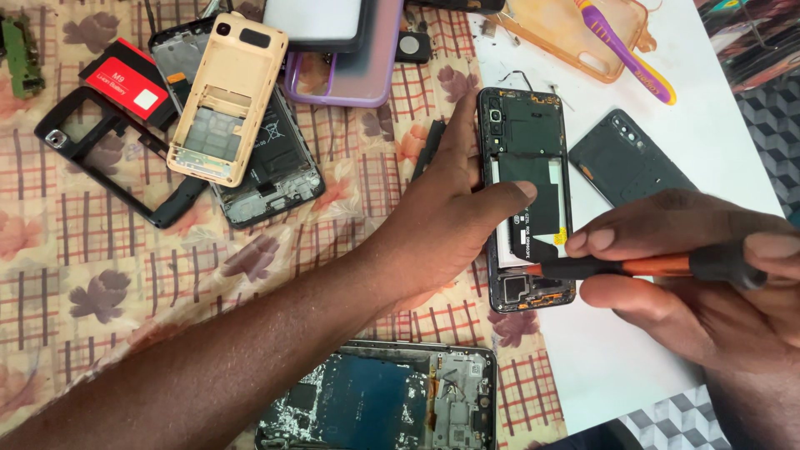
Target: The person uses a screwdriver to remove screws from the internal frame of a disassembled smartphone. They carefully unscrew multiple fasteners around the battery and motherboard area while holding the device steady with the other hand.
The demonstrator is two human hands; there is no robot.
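An opened black smartphone point(527, 142) lies back-up, its internals and battery exposed, straddling the edge of a white sheet. My left hand point(454, 217) presses against its left side, thumb resting on the battery area. My right hand point(700, 275) grips a black and orange screwdriver point(658, 266), held level, with its tip at the phone's lower part. The phone's removed black back cover point(625, 162) lies just to the right on the white sheet.
On the floral checked cloth point(108, 267) lie a tan phone shell point(227, 96), a black frame point(100, 150), a red battery point(125, 79) and another stripped phone point(383, 400) at the bottom. At the top lie a purple case point(367, 79), an orange case point(575, 37) and a purple toothbrush point(625, 54).
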